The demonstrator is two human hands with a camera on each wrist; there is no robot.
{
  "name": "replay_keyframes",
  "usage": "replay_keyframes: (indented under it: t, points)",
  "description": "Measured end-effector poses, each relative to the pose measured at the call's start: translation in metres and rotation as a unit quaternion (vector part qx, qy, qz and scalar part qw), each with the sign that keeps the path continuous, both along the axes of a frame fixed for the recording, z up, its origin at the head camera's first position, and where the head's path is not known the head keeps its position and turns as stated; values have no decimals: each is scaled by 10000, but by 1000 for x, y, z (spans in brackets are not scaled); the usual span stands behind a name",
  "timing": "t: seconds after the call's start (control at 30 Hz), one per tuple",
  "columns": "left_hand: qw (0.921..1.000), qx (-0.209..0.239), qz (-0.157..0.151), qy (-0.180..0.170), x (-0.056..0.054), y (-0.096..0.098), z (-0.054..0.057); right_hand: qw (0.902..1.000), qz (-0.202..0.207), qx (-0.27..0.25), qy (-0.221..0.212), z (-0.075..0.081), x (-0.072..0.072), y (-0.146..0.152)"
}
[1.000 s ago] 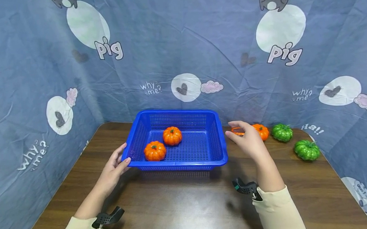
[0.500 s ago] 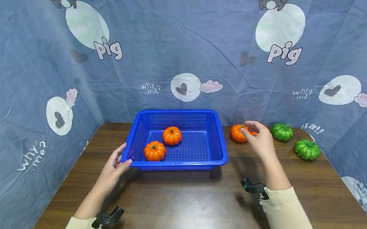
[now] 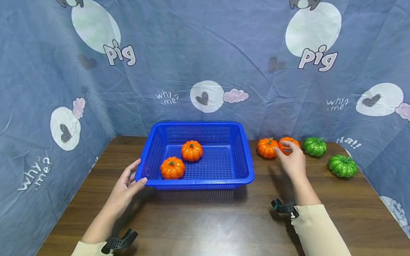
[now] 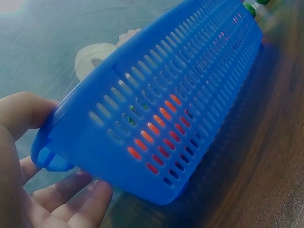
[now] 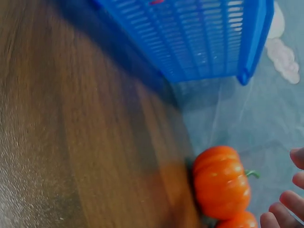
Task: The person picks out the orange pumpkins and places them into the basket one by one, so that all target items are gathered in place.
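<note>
My left hand (image 3: pixel 126 188) holds the blue plastic basket (image 3: pixel 195 181) at its front left corner. The left wrist view shows the thumb over the rim and the other fingers below, against the outer wall. Two orange pumpkins, one at the back (image 3: pixel 192 151) and one at the front left (image 3: pixel 172 168), lie inside. My right hand (image 3: pixel 293 161) hovers around the right-hand orange pumpkin (image 3: pixel 291 143), partly hiding it, with thumb and fingers spread. Another orange pumpkin (image 3: pixel 267 148) sits just left of it. In the right wrist view the fingertips (image 5: pixel 292 202) appear apart from the pumpkins.
Two green pumpkins, one behind (image 3: pixel 314 146) and one nearer (image 3: pixel 342 166), lie at the right of the brown wooden table (image 3: pixel 210 224). A blue printed cloth (image 3: pixel 174 67) hangs directly behind the table's back edge.
My right hand has moved right, from in front of the left orange pumpkin to the one beside it, uncovering the former. My left hand and the basket stay in place.
</note>
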State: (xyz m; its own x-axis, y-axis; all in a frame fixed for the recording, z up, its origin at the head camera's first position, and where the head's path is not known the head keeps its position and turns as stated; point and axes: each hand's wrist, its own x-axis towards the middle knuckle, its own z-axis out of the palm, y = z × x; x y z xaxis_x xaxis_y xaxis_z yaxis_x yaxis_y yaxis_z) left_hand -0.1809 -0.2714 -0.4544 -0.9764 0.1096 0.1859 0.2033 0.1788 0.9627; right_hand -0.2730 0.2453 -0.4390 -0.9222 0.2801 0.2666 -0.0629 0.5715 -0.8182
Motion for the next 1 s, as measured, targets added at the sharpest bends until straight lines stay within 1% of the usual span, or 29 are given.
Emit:
replay_keyframes:
  t: [0.2,0.37,0.57,0.87,1.0]
  points:
    - [9998,184,-66,-69,0,0,1,9994,97,-28,-320,-13,-12,4]
    - [9994,303,-118,-153,1,0,2,9987,26,2,-517,-19,-19,4]
    - [9993,244,-130,-266,2,0,4,9982,-45,97,-588,-22,-22,1]
    - [9979,541,-249,-269,1,0,3,9982,22,41,-598,-24,-25,-2]
    - [9979,536,-247,-275,1,0,2,9983,30,14,-578,-26,-27,-4]
